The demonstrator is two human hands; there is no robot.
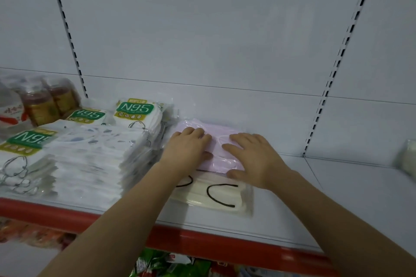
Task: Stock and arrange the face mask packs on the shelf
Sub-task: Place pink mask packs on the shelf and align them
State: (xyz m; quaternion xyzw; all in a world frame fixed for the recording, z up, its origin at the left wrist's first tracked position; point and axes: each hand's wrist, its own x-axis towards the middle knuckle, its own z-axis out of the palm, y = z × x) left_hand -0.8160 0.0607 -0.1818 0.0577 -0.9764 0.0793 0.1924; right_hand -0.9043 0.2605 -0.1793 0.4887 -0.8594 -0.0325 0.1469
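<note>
A white metal shelf (337, 198) with a red front edge carries stacks of white N95 mask packs (78, 155) at the left. Beside them a clear pack of cream masks with black ear loops (216, 198) lies near, a pink mask pack (219, 148) behind it. Amber jars in plastic wrap (45, 101) stand far left.

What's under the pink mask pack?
The pink mask pack overlaps a cream mask pack with black ear loops. Both hands press flat on top; whatever lies beneath its covered middle is hidden.
</note>
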